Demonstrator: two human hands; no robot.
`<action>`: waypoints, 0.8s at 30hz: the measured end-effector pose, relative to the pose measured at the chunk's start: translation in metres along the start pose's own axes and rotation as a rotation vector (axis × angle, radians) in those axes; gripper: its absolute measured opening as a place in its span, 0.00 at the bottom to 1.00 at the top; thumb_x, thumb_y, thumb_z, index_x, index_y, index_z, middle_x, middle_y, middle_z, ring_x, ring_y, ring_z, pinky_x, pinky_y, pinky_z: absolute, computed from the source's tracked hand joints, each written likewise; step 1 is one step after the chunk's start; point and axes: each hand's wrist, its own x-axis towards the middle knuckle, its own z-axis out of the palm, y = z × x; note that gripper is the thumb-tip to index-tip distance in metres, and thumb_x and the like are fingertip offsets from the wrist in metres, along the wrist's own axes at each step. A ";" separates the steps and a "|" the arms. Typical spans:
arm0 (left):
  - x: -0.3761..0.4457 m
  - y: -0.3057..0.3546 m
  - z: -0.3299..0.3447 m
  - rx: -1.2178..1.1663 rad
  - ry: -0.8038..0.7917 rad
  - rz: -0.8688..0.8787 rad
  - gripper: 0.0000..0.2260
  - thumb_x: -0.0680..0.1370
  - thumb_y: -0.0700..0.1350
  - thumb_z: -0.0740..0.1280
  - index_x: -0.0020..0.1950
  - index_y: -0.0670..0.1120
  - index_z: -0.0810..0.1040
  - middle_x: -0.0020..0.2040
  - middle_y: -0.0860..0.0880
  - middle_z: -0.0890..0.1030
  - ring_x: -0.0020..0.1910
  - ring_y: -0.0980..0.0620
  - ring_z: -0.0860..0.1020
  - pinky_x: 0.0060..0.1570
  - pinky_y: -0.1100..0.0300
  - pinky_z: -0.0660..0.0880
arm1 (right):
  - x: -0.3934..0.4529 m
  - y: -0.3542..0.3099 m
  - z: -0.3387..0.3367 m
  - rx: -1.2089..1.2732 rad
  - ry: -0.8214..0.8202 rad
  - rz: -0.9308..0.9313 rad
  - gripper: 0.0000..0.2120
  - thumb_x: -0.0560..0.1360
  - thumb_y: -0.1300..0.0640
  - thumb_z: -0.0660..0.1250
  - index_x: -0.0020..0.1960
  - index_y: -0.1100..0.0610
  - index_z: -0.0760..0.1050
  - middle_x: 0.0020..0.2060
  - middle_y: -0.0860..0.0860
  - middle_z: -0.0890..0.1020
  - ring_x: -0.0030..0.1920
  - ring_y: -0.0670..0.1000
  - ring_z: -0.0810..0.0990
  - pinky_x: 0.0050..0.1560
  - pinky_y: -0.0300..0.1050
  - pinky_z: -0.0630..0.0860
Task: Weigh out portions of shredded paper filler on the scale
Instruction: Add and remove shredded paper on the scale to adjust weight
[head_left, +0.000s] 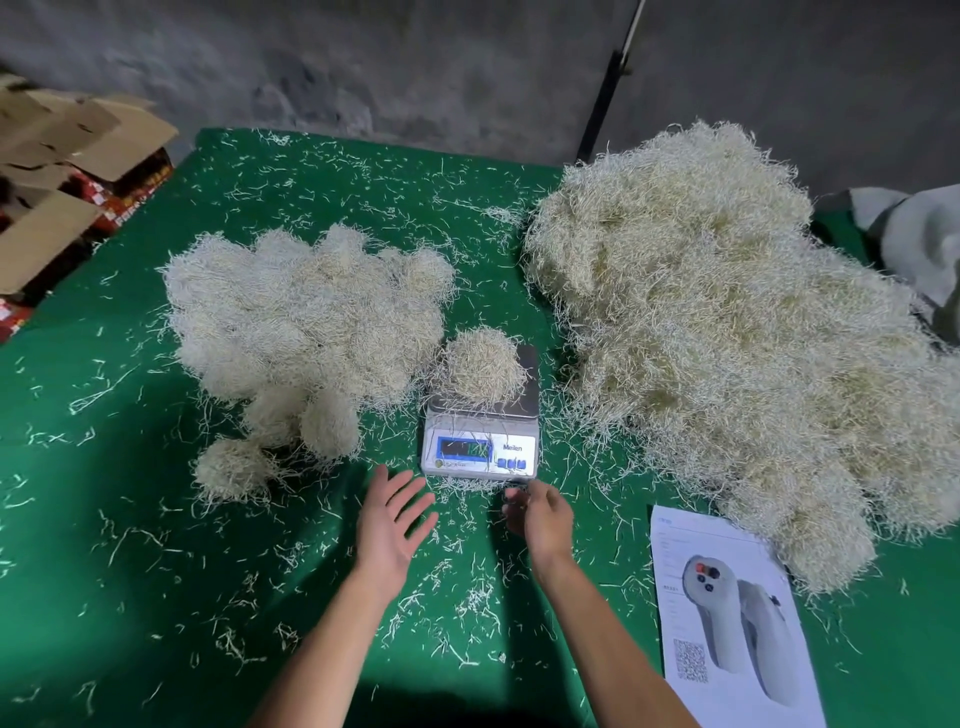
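At the far left, open cardboard boxes (62, 171) sit beside the green table (130, 597), whose cloth is strewn with loose paper strands. On the left part of the table lies a pile of rounded wads of shredded paper (306, 317), with a few separate wads (231, 467) at its near edge. The left hand (392, 525) is held just above the cloth, in front of the scale and to its left, palm turned inward, fingers straight and spread wide, holding nothing. In the middle stands the small white scale (480, 441), its blue display lit but unreadable. One round wad of paper (480, 366) rests on its metal pan. The right hand (540, 517) is near the scale's front right corner, back of the hand up, fingers loosely curled; whether they pinch any strands I cannot tell. To the right rises the big heap of loose shredded paper (727, 338). A printed sheet (727, 613) lies at its near edge, and grey cloth (914, 234) shows at the far right.
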 end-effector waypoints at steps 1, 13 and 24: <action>0.003 0.002 0.004 -0.003 -0.004 -0.003 0.25 0.79 0.66 0.63 0.66 0.48 0.78 0.59 0.48 0.85 0.56 0.48 0.84 0.53 0.49 0.79 | 0.004 -0.003 0.002 -0.029 0.005 -0.023 0.11 0.85 0.55 0.60 0.55 0.58 0.80 0.45 0.55 0.86 0.37 0.49 0.82 0.39 0.44 0.80; 0.072 0.079 0.125 0.084 -0.147 0.067 0.27 0.79 0.64 0.65 0.77 0.61 0.65 0.78 0.51 0.65 0.65 0.39 0.75 0.53 0.36 0.80 | 0.086 -0.133 0.075 -0.551 0.028 -0.627 0.29 0.80 0.39 0.63 0.70 0.60 0.68 0.61 0.52 0.73 0.60 0.50 0.75 0.62 0.47 0.77; 0.159 0.123 0.195 -0.079 -0.022 0.175 0.08 0.85 0.46 0.62 0.59 0.53 0.80 0.63 0.51 0.81 0.54 0.55 0.81 0.51 0.59 0.77 | 0.142 -0.173 0.154 -0.411 -0.101 -0.548 0.36 0.75 0.32 0.67 0.74 0.53 0.68 0.69 0.45 0.75 0.66 0.44 0.75 0.73 0.46 0.69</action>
